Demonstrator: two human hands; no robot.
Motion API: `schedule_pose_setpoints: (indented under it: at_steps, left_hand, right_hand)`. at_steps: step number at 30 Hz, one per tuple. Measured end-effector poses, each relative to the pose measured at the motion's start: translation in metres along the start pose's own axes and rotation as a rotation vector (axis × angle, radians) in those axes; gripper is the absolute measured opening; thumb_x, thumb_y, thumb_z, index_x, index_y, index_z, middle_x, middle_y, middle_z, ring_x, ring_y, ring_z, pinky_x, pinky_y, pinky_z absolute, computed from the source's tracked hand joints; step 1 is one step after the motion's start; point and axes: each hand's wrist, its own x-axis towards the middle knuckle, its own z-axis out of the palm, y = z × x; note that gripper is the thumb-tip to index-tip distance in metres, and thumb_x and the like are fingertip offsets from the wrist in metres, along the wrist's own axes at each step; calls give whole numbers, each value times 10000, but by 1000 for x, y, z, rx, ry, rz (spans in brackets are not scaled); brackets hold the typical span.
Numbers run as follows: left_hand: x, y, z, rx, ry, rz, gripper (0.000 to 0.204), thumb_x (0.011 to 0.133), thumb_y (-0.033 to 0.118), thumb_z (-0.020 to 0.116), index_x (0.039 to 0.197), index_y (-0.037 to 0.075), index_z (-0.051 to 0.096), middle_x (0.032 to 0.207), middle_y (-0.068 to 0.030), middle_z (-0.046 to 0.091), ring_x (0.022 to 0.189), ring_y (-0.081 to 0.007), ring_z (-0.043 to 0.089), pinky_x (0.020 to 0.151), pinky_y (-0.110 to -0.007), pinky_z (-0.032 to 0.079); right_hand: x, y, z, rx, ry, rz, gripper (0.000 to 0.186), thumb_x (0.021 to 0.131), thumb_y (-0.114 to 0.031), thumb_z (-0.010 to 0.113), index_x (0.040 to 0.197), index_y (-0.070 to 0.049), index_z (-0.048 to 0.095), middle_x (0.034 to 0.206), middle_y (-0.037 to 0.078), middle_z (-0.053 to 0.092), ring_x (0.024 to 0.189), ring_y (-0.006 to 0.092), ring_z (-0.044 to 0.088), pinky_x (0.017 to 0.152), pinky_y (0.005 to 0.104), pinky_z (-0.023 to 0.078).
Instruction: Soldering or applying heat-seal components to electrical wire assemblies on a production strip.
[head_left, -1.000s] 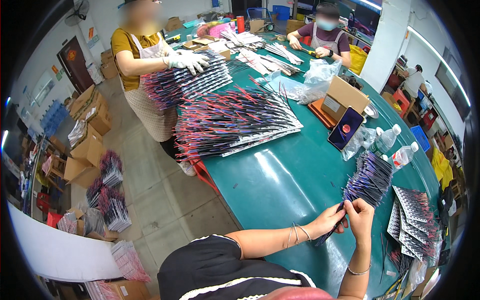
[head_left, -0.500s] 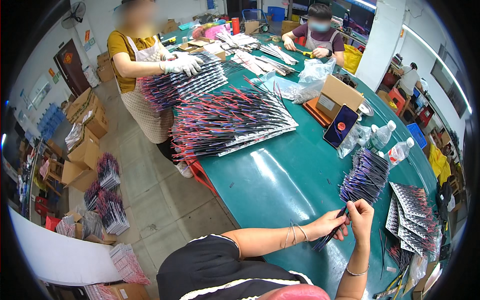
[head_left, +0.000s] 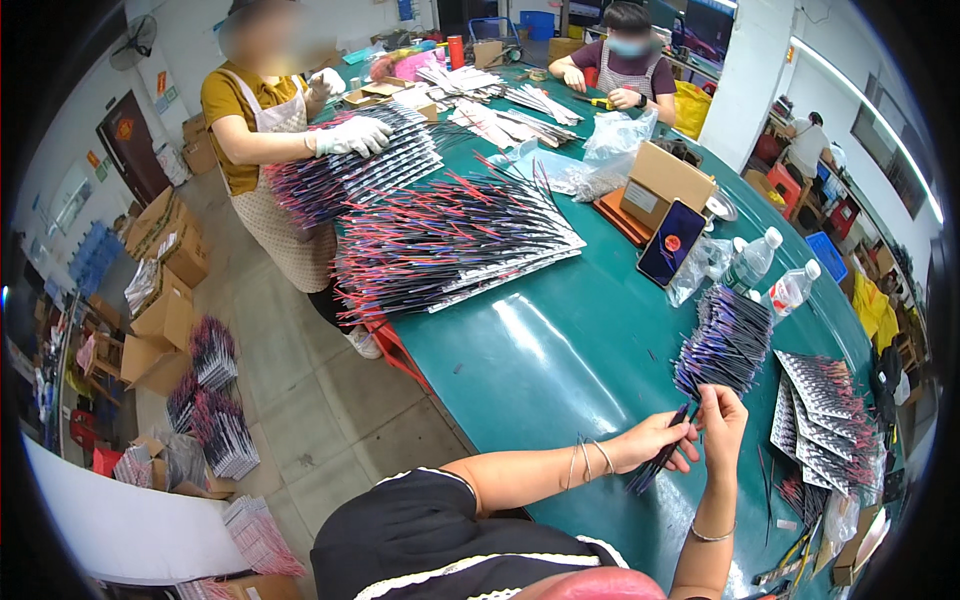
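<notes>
My left hand (head_left: 648,445) is closed round a small bundle of dark wires (head_left: 652,474), whose ends stick out below the fingers. Just to its right, my right hand (head_left: 722,415) pinches at the near edge of a pile of black and purple wires (head_left: 725,342). A thin dark wire seems to run into that pinch, partly hidden by the fingers. Beyond the wire pile stand two clear plastic bottles (head_left: 755,258). To the right of my right hand lie overlapping white strips with red and black wires (head_left: 822,425).
A large stack of red and black wires on white strips (head_left: 460,245) covers the green table's (head_left: 500,370) far left. A phone (head_left: 671,243) leans against a cardboard box (head_left: 665,185). One co-worker's gloved hand (head_left: 355,136) rests on another stack; another person (head_left: 630,70) sits across.
My hands stay close together at the wire pile, with only slight finger movement. The standing co-worker has lifted one gloved hand off the stack. The whole view has shifted slightly.
</notes>
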Motion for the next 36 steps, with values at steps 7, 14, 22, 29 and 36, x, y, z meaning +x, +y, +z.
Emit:
schedule_pose_setpoints:
  at_steps: [7, 14, 22, 29, 36]
  left_hand:
    - [6, 1, -11, -229, 226, 21, 293, 901, 324, 362, 1036, 72, 424, 895, -96, 577, 743, -167, 600, 634, -266, 483]
    - [8, 8, -25, -404, 353, 67, 235, 903, 253, 363, 1024, 66, 439, 957, -119, 563, 824, -208, 579, 695, -311, 489]
    - [14, -5, -34, -525, 336, -53, 227, 903, 222, 348, 1024, 73, 469, 978, -75, 572, 832, -199, 579, 730, -318, 482]
    - [19, -12, -41, -473, 352, -80, 221, 909, 219, 324, 1010, 79, 464, 960, -63, 580, 819, -188, 579, 718, -315, 480]
    - [20, -17, -42, -464, 331, -102, 217, 907, 211, 325, 1001, 76, 466, 970, -72, 582, 800, -190, 585, 709, -317, 482]
  right_hand:
    - [-12, 25, -40, -3, 81, 69, 139, 835, -44, 420, 874, 3, 544, 642, 32, 532, 471, 55, 464, 426, 174, 381]
    - [-2, 40, -141, -847, 389, -52, 228, 819, -165, 525, 946, 24, 519, 753, 95, 555, 660, 174, 540, 579, 286, 432]
    - [34, 61, -230, -1436, 482, -36, 653, 720, -319, 603, 1250, -45, 338, 1283, 179, 334, 1149, 362, 341, 954, 403, 282]
    - [32, 80, -235, -1439, 415, 232, 599, 746, -406, 541, 1236, -91, 400, 1263, 187, 374, 1163, 350, 345, 971, 401, 269]
    - [39, 52, -226, -1526, 364, 375, 633, 707, -427, 568, 1204, -62, 427, 1228, 192, 410, 1129, 346, 379, 950, 397, 289]
